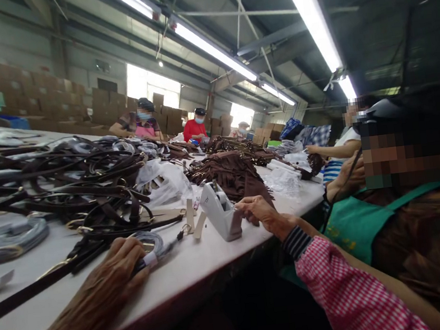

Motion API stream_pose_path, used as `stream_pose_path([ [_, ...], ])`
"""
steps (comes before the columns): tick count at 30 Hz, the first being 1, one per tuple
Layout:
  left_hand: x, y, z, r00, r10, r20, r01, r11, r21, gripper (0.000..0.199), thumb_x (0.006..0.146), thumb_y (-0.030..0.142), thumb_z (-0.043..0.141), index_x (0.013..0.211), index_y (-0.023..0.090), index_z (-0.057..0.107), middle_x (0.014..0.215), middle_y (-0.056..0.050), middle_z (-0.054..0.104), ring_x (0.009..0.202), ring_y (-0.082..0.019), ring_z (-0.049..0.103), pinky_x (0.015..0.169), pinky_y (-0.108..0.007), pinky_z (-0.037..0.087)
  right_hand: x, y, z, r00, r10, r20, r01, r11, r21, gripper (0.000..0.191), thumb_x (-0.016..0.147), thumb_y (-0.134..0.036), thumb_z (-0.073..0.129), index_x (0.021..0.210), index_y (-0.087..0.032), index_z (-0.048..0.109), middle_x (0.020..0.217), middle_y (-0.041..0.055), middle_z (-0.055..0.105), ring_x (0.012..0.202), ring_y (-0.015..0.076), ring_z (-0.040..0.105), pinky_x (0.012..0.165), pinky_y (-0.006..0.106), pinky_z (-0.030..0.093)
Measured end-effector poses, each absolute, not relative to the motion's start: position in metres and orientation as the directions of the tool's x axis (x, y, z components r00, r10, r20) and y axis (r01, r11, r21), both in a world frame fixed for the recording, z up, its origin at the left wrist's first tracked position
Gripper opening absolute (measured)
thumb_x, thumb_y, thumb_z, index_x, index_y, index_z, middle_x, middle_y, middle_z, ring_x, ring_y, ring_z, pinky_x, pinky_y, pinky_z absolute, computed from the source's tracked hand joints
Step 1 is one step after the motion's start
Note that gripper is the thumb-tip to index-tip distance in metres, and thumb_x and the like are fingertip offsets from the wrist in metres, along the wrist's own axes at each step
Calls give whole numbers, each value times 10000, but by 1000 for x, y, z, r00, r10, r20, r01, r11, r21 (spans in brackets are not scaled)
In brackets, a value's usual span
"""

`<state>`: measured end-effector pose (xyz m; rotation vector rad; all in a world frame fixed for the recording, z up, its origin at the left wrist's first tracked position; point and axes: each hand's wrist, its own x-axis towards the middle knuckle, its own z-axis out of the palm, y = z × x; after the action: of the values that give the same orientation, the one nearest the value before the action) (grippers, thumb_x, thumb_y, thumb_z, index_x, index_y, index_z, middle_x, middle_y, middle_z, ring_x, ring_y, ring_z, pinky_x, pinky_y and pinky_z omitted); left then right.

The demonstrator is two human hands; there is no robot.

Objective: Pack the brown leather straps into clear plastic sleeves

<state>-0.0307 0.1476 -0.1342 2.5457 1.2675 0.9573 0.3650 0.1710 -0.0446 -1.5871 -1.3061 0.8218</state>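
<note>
My left hand (pixel 120 266) lies at the table's near edge, curled around a small dark-handled tool with a white band (pixel 150 259). A dark brown leather strap (pixel 31 288) runs beneath that hand, and a coil of thin clear cord (pixel 151 241) sits just beyond it. My right hand (pixel 259 212), in a pink gingham oversleeve (pixel 348 293), rests beside a white tape dispenser (pixel 218 213), its fingers loosely bent and holding nothing visible. A large tangle of dark leather straps with brass buckles (pixel 67 185) fills the table's left side. Behind the dispenser lies a brown fringed suede bag (pixel 231 174).
The long white worktable (pixel 184 269) holds a plastic bag (pixel 162 185) and a grey coil (pixel 10 241). A co-worker in a green apron (pixel 356 226) sits close on my right. Other masked workers (pixel 195 128) sit farther along, before stacked cardboard boxes (pixel 45 95).
</note>
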Motion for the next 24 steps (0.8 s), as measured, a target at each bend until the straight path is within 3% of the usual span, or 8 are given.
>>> stream_pose_path([
  [7,-36,156,-137,334,803,493,683,-567,460,223,929,455,550,896,285,690,1031,-98,701,1057,-366,596,947,-534,516,353,169,-52,391,917,80,163,17,-987,320,509,-371,857,695,-149,721,708,37,697,601,122,573,502,211,388],
  [11,-37,155,-128,220,848,482,694,-484,533,272,909,509,540,872,270,664,1000,-76,706,1042,-342,592,931,-488,508,346,144,-65,454,878,151,98,119,-988,360,532,-418,871,732,-169,706,745,16,693,613,108,562,498,199,377],
  [17,-37,153,-115,127,903,411,663,-385,642,356,812,594,523,856,275,676,982,-48,710,988,-339,632,899,-455,491,339,128,-91,453,890,61,-5,71,-997,457,538,-508,886,721,-169,642,668,41,672,488,101,519,398,184,309],
  [24,-36,141,-104,86,932,352,564,-337,754,396,844,611,531,867,238,662,921,-23,676,868,-270,619,792,-361,464,346,115,-108,457,887,73,67,48,-997,491,475,-497,942,615,-163,612,519,-16,571,417,69,443,354,156,266],
])
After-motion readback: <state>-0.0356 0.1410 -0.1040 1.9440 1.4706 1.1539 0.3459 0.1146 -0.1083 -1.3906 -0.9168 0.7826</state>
